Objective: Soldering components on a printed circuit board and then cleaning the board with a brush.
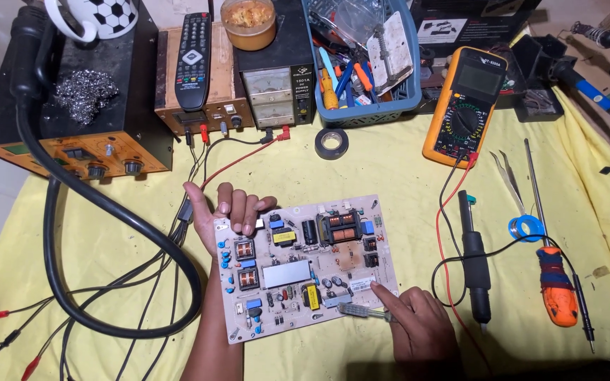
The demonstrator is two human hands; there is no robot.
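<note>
circuit board [305,264]: matt pale laminate under my left hand [224,212], studded with glossy plastic parts and copper-wound coils
tool [361,310] in my right hand [418,324]: clear glossy plastic handle
table cover [390,169]: yellow cloth, matt, lightly creased
screwdriver [555,282]: orange plastic grip, smooth metal shaft
multimeter [466,106]: orange rubbery shell, dull finish
tape roll [332,143]: glossy black plastic

Place: electronics repair workshop
Signs: bench power supply [274,90], multimeter [464,106], hot-air rework station [72,92], screwdriver [552,271], tool basket [361,60], yellow cloth [390,169].
</note>
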